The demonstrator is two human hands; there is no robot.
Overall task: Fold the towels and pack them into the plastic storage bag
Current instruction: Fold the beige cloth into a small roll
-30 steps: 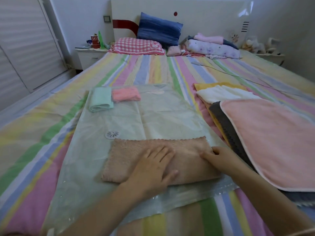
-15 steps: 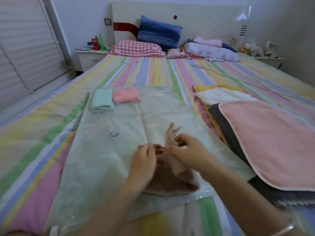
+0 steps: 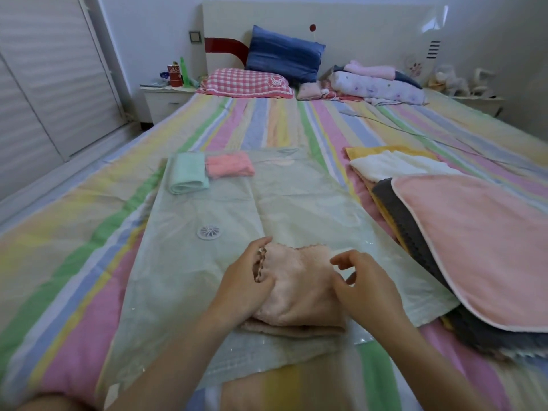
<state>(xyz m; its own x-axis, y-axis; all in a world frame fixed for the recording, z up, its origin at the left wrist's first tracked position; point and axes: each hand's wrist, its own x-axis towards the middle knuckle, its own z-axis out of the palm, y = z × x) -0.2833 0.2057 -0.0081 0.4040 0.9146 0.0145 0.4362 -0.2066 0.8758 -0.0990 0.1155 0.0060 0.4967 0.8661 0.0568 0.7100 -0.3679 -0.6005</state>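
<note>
Fingers, L hand (image 3: pixel 243 287): pinch on towel (image 3: pixel 299 287) edge, tips hidden; R hand (image 3: pixel 367 289): loose-curled, empty.

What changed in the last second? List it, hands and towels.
The tan towel went from a long strip to a compact fold, its right end brought over leftward. The left hand, flat on it before, now pinches its scalloped left edge; the right hand has released the end, fingers loosely curled. Unmoved: storage bag, green towel, pink towel, the stack at right.
</note>
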